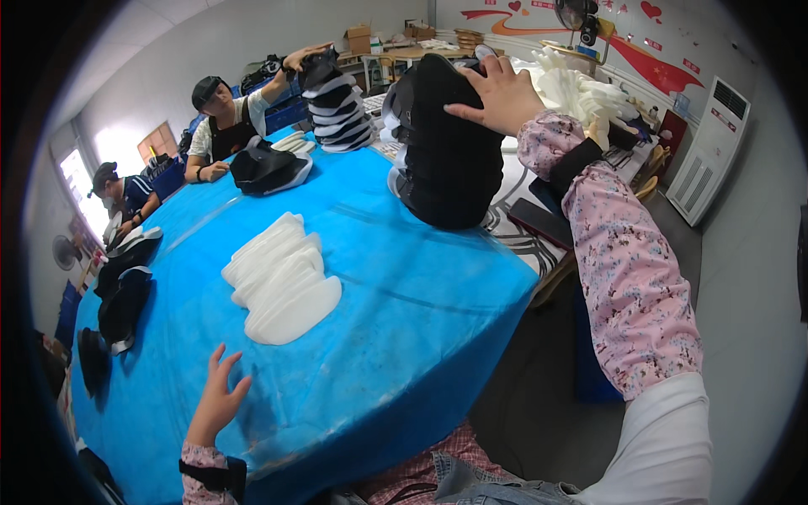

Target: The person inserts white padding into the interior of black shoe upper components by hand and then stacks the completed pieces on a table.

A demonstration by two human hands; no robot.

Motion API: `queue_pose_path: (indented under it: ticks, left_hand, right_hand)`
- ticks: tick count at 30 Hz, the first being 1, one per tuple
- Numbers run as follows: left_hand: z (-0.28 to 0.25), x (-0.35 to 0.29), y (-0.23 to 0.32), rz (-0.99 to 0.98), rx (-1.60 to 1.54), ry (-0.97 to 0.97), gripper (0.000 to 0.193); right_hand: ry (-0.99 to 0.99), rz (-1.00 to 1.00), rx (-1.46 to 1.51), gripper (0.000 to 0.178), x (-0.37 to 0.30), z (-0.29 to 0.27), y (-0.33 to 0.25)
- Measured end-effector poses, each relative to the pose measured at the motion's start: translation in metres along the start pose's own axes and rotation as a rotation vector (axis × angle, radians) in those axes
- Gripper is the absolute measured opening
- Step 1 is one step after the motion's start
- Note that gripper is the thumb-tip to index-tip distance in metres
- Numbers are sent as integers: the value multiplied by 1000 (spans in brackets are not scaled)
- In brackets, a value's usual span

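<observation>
Remotely, I log left hand (219, 401) empty, fingers parted, above the blue table (379, 370); right hand (503, 97) spread against the tall black stack (450, 164) near that table's right edge, grip unclear, so an uneven push could topple it.

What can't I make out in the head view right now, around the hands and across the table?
All in the head view:
- Far side of the tall black stack: hidden by its own front.
- Palm of the right hand: hidden by the back of the hand.
- Forearm behind the left hand: cut off by the lower edge.
- Lower pieces in the white pile: mostly covered by upper ones.
</observation>
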State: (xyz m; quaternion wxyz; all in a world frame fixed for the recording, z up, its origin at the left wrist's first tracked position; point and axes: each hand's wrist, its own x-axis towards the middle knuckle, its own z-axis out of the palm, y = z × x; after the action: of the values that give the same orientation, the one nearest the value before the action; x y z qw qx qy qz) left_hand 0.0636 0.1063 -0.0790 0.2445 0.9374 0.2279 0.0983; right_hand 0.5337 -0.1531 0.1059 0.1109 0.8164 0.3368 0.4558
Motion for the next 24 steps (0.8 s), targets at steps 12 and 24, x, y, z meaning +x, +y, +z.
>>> queue_pose_path:
  ticks: [12,24]
  left_hand:
    - [38,-70,-46,-44,91,224,52]
    - [37,-85,-36,-176,237,292,46]
  right_hand:
    - [302,452,850,84,-144,136,7]
    - [-67,600,1280,104,-137,130,-66]
